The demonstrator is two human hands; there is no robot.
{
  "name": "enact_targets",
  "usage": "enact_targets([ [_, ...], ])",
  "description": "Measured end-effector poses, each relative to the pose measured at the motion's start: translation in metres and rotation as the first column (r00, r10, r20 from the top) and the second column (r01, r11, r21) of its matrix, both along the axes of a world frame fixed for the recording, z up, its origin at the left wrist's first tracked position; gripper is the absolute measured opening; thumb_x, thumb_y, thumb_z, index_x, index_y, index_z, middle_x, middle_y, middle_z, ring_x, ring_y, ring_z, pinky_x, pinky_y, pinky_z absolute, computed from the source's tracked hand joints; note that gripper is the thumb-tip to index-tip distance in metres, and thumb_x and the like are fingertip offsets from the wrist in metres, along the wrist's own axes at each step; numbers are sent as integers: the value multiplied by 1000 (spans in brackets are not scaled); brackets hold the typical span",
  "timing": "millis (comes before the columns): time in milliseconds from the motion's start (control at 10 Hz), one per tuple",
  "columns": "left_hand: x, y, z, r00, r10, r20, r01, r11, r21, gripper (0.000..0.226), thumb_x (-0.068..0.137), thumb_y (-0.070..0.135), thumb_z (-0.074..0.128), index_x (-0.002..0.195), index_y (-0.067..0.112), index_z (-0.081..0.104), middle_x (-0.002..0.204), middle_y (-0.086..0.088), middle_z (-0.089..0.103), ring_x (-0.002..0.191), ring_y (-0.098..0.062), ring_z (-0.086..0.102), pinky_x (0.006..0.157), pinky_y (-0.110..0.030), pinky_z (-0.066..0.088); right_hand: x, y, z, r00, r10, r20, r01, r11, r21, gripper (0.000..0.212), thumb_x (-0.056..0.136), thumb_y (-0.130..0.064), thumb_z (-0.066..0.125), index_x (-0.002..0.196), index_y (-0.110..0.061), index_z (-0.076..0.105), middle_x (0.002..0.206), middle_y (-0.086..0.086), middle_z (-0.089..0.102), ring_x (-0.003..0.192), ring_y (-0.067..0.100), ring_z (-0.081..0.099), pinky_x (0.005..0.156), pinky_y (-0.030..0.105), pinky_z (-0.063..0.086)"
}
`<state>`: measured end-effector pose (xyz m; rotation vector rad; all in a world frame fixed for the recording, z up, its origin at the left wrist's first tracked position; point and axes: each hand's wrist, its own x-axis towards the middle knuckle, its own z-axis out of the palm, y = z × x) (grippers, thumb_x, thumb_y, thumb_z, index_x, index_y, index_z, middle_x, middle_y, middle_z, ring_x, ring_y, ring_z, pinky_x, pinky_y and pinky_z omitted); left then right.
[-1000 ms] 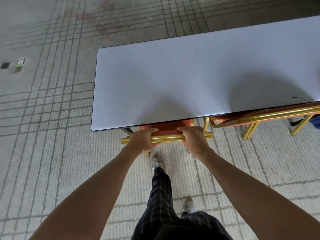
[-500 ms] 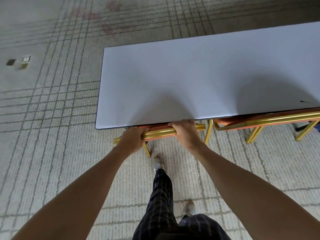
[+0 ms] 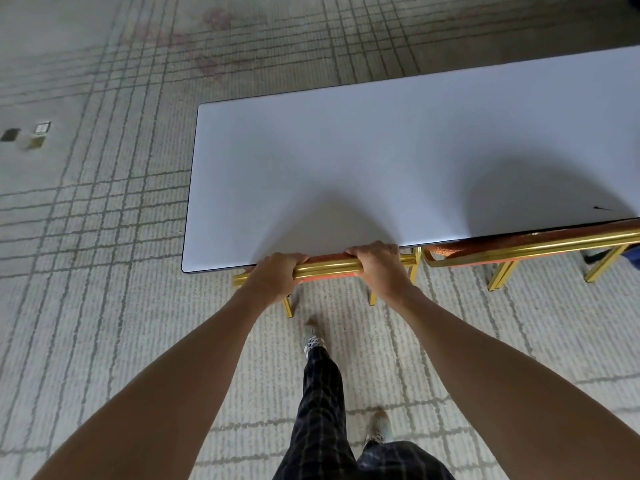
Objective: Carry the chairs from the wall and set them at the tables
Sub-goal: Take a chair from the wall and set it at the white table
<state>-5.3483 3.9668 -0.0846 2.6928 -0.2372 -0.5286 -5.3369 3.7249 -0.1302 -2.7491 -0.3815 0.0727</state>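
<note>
Fingers (image 3: 362,252) curled on chair rail (image 3: 325,268), right at the near edge of the worktop (image 3: 381,161). Ahead of my fingers that edge blocks at rail height; whether there's any gap, can't tell. Above and ahead of fingers: flat worktop surface, open to pass over. Right of fingers: second chair (image 3: 519,249) just beside, gold frame under the same edge, only a narrow slot between the two frames. Left of fingers: worktop corner, then open carpet (image 3: 104,306). Behind fingers, toward me: open carpet, with my own shoe (image 3: 311,337) and leg low between my arms. Below fingers: chair legs (image 3: 287,308). Small floor boxes (image 3: 41,128) far left, well apart.
</note>
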Motion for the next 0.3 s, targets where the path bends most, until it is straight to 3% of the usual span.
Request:
enact_targets([
  [200, -14, -15, 4, 993, 117, 12, -117, 993, 6, 45, 83, 23, 71, 126, 28, 64, 117, 5, 70, 108, -20, 64, 98, -36, 48, -9, 0, 15, 988, 30, -153, -31, 999, -4, 50, 84, -20, 69, 132, -28, 57, 122, -5, 65, 118, 21, 53, 96, 35, 29],
  [300, -12, -40, 25, 997, 35, -76, -29, 996, 79, 57, 82, 27, 69, 137, 27, 53, 131, 2, 61, 120, -22, 57, 104, -39, 43, -14, -3, 42, 957, 71, -281, -63, 997, 38, 58, 83, -27, 69, 138, -23, 51, 134, -1, 59, 126, 22, 48, 105, 35, 29],
])
